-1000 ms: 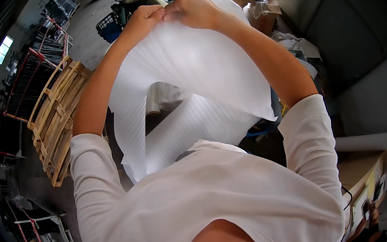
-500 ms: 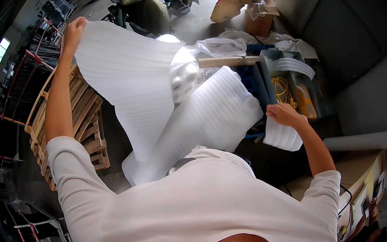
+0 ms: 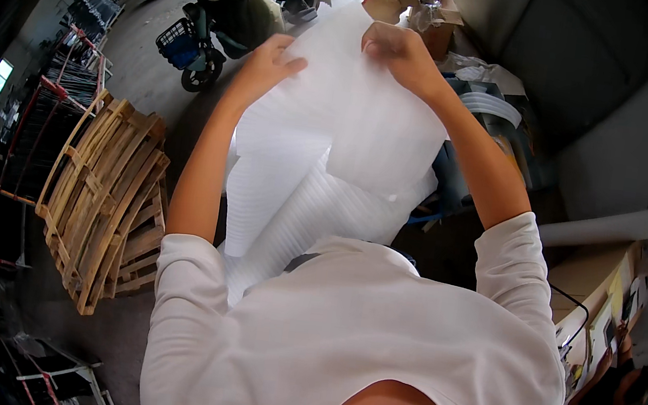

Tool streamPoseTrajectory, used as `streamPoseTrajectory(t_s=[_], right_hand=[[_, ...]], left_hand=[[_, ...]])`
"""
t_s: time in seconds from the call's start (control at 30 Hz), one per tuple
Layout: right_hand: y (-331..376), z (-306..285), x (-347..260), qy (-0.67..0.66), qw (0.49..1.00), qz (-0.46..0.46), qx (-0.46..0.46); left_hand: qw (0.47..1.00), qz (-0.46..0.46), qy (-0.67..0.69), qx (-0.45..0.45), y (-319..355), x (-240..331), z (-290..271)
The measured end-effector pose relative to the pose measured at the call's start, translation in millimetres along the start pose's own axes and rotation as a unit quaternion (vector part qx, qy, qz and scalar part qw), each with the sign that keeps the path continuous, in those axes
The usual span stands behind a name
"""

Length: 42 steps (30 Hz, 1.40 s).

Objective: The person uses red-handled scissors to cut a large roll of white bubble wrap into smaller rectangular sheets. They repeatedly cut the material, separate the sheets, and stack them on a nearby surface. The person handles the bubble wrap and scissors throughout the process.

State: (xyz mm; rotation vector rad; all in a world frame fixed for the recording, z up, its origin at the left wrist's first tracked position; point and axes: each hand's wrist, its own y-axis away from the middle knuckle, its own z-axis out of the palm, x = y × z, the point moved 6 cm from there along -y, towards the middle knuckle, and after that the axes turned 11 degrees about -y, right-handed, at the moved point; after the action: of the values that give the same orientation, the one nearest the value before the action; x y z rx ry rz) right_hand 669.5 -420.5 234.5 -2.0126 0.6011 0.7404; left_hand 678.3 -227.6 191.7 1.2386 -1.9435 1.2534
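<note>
A white ribbed foam sheet (image 3: 385, 133) hangs in front of me, raised and folded over itself. My left hand (image 3: 274, 65) grips its left edge, thumb on the near side and fingers curled behind. At the upper right of the sheet, my right hand (image 3: 391, 49) is closed on it, slightly smeared by motion. Lower down, a wider ribbed part of white foam (image 3: 315, 209) slopes toward my waist. Whether this is the same piece, I cannot tell.
Wooden pallets (image 3: 102, 199) stand at my left. A scooter with a basket (image 3: 186, 44) is parked beyond them. Cardboard boxes (image 3: 434, 34) sit at the far right, with a grey bin (image 3: 457, 174) nearer. A long white roll (image 3: 612, 226) and a person (image 3: 612, 392) are at the right.
Both hands have come inward and lifted: the left moved right, the right moved up and left with its foam end. The sheet, spread out before, now folds together between them.
</note>
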Motion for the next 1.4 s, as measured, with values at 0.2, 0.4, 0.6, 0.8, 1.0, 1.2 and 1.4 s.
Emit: streamPoseTrajectory(t_s=[0.2,0.4,0.6,0.8,1.0,1.2,1.4], right_hand=[[-0.6,29.0,-64.4,0.395,0.889,-0.233,0.003],[-12.6,66.2,-33.5,0.325,0.901,-0.072,-0.279],[1.8,75.1,-30.3,0.249,0.926,-0.150,-0.242],[94.4,84.7,-76.7,0.256,0.893,-0.310,-0.204],[419.4,-7.2,197.1,0.297,0.632,0.393,-0.598],[198.1,-33.7,98.1,0.278,0.885,0.285,-0.242],[20.0,46.0,-6.1,-0.035,0.980,0.024,-0.193]], left_hand=[[0.986,-0.087,-0.141,0.015,48.2,-24.6,0.9],[0.990,-0.036,-0.133,-0.028,50.1,23.5,25.9],[0.997,0.013,-0.072,0.002,54.5,14.9,18.9],[0.966,-0.062,-0.106,0.226,49.7,-34.0,-83.4],[0.857,-0.124,-0.394,0.309,62.4,-94.1,-269.7],[0.929,-0.052,-0.336,0.145,39.7,-45.4,-184.9],[0.919,0.071,-0.380,0.078,11.1,24.7,-27.0]])
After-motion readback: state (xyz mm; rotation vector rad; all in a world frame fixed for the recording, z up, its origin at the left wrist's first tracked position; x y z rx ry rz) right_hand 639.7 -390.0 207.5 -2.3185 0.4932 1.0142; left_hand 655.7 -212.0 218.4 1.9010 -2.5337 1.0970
